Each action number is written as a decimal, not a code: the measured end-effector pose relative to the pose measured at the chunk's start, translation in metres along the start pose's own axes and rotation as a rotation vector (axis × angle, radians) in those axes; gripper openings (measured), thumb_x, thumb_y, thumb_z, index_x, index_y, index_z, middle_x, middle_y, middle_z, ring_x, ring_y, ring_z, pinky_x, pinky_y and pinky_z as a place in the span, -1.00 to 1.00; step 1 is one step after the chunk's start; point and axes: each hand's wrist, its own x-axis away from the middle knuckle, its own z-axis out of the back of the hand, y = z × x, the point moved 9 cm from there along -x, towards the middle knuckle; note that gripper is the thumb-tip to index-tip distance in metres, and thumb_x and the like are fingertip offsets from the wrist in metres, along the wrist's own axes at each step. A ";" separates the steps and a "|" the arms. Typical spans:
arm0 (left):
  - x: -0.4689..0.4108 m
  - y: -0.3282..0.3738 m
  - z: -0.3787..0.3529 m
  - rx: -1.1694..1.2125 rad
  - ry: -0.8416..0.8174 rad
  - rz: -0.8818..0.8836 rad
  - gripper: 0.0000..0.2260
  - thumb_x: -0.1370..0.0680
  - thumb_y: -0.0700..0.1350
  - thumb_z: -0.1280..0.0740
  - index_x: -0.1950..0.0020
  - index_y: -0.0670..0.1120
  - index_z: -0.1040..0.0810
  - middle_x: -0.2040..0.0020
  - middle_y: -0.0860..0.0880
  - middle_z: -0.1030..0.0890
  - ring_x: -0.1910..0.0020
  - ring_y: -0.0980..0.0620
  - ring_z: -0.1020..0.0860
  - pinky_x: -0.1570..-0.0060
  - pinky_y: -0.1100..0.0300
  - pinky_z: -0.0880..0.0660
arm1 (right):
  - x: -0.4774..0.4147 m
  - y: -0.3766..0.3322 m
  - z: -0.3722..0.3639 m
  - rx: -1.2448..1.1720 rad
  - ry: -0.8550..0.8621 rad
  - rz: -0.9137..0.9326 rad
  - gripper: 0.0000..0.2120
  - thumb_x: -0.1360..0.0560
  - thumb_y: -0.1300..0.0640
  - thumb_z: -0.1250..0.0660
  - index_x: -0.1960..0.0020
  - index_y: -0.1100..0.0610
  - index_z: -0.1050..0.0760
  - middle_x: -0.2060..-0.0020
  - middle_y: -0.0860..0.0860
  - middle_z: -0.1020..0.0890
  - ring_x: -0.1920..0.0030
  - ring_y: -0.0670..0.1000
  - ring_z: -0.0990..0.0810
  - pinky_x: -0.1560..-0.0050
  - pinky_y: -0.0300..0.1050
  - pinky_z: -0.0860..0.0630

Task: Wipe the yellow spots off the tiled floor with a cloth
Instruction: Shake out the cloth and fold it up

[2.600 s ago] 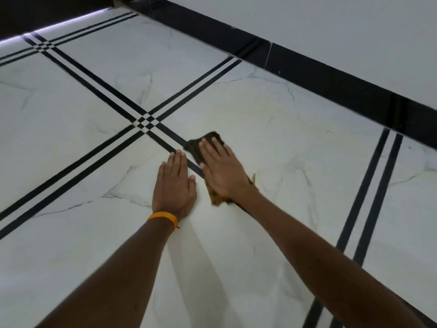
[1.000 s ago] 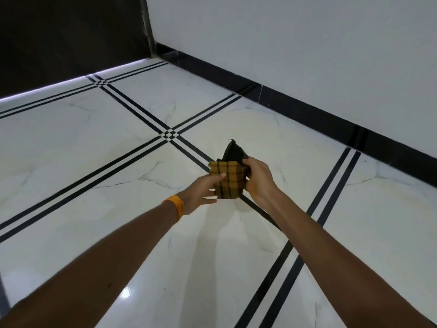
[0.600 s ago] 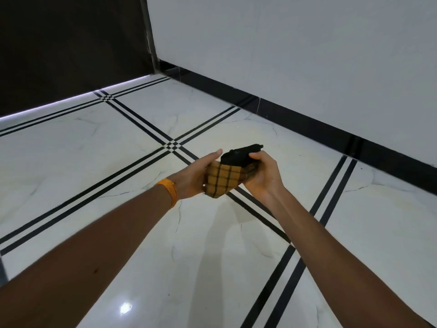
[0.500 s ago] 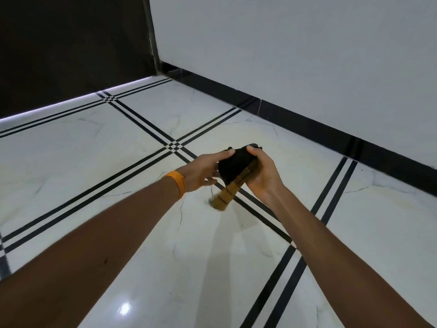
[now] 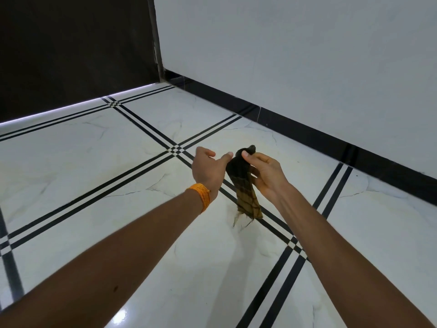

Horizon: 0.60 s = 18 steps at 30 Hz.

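A dark cloth [image 5: 243, 183] with a yellow checked lower part hangs in the air above the white tiled floor [image 5: 99, 157]. My right hand [image 5: 266, 175] pinches the cloth's top end. My left hand [image 5: 209, 170], with an orange band at the wrist, touches the cloth's upper edge with its thumb while the fingers are spread. Frayed threads dangle from the cloth's bottom. A faint yellowish tint shows on the tile [image 5: 255, 138] beyond the hands; no distinct spots are visible.
Black double lines cross the floor, meeting at a checkered junction [image 5: 176, 149]. A white wall with a black skirting [image 5: 307, 136] runs along the right. A dark panel [image 5: 71, 48] with a lit strip at its base closes the far left.
Both hands lifted off the floor with the cloth. The folded cloth has come undone and now hangs down from my right hand, and my left hand's fingers have spread.
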 end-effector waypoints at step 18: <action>0.004 0.022 0.009 -0.029 -0.284 -0.181 -0.86 -0.59 -0.11 -0.37 0.03 -0.09 -0.73 0.11 -0.02 -0.71 0.01 0.01 -0.66 -0.04 0.07 -0.60 | 0.011 -0.006 -0.030 -0.130 -0.103 0.002 -0.67 -0.53 0.23 -0.47 -0.21 0.39 -0.58 -0.05 0.20 -0.70 -0.04 0.07 -0.70 -0.14 -0.05 -0.66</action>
